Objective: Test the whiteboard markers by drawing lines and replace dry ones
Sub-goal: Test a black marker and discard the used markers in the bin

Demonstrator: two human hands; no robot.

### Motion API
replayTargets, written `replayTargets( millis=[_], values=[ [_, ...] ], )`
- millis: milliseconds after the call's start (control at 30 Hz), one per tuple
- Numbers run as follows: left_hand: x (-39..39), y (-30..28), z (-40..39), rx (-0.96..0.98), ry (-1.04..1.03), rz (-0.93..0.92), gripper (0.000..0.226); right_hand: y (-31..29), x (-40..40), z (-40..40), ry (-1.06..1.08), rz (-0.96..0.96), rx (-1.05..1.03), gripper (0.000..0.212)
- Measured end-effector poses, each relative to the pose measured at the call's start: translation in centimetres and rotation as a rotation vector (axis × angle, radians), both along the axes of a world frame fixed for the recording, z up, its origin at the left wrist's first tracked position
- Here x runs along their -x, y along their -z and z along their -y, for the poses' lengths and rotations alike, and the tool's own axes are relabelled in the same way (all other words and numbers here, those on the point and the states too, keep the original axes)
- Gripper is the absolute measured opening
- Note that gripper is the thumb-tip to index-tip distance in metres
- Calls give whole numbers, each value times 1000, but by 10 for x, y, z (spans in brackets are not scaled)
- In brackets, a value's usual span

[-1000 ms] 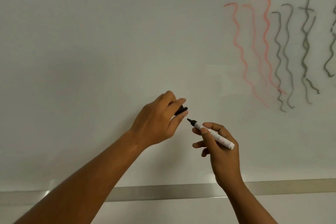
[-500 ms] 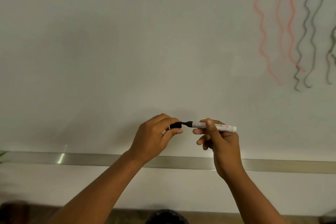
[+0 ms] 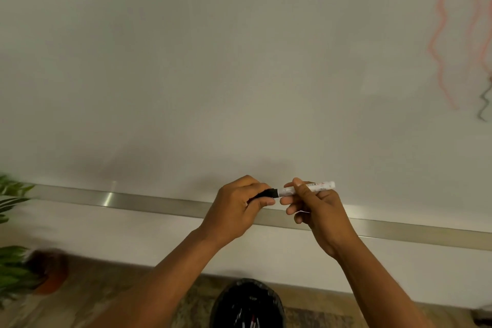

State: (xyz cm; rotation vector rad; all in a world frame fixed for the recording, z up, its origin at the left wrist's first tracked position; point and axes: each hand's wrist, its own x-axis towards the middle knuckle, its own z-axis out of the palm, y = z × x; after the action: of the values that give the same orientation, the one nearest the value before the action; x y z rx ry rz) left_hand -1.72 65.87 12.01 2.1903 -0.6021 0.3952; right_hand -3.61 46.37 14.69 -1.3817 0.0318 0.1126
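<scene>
Marker (image 3: 306,189) front and centre, lying level in front of the whiteboard's (image 3: 213,61) lower edge, black cap (image 3: 266,192) seated against the white barrel at its 9 o'clock end. Starting from the left of the view: a green potted plant (image 3: 13,261) sits at 9 o'clock, blurred, its brownish pot on the floor. Along the board's bottom runs a metal rail (image 3: 133,198), sloping down toward 3 o'clock. Now the left hand (image 3: 237,210) — fingers curled tight round the cap, thumb tucked beneath it, only the cap's inner end showing past the knuckles. Just beside it, the right hand (image 3: 316,210) pinches the barrel, index finger hooked over the top, thumb on the near side, the remaining fingers loosely curled under. The two hands sit almost touching, with the join of cap and barrel between them; whether the cap is fully pressed home, I cannot tell. The barrel's free end pokes out past the right hand toward 3 o'clock, with some red print on it too blurred to read. Down at 6 o'clock, between the forearms, a black bin (image 3: 247,303) lined with a dark bag — a few thin stick shapes show inside. Up at 2 o'clock, wavy orange lines (image 3: 439,34) run down the board, and a darker squiggle (image 3: 483,106) sits at the right edge below them.
</scene>
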Motion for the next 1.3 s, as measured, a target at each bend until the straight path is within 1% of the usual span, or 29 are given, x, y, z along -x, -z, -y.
replayTargets(
  millis=[100,200,300,433,533,600,667,800,900,1067,1167,1233,1300],
  values=[
    [1,7,-1,43,-26,-71,21,5,-4,-4,-33,-13,-15,31],
    [-1,13,-6,40,-33,-118,21,12,-7,-9,-60,-35,-29,28],
    [-2,17,-10,27,-34,-147,20,23,-9,-13,-80,-59,-67,29],
    [4,29,-14,48,-41,-240,21,36,-10,-15,-110,-102,-77,32],
    [10,48,-20,47,-33,-311,22,47,-12,-17,-181,-127,20,37],
    [16,61,-24,57,-56,-343,20,56,-11,-20,-203,-127,107,33],
    [24,73,-26,85,-96,-374,20,67,-9,-25,-175,-128,145,27],
    [36,99,-32,68,-138,-421,18,85,0,-32,-91,-154,113,25],
    [43,122,-41,47,-185,-464,18,97,6,-35,-81,-138,195,23],
    [58,153,-51,6,-258,-564,21,125,15,-43,-129,-141,329,19],
    [68,176,-59,-49,-318,-653,27,149,20,-43,-159,-106,419,15],
    [77,190,-64,-15,-372,-731,38,170,23,-42,-170,-104,510,13],
    [87,202,-68,-7,-402,-801,45,193,26,-40,-187,-116,626,13]
  ],
)
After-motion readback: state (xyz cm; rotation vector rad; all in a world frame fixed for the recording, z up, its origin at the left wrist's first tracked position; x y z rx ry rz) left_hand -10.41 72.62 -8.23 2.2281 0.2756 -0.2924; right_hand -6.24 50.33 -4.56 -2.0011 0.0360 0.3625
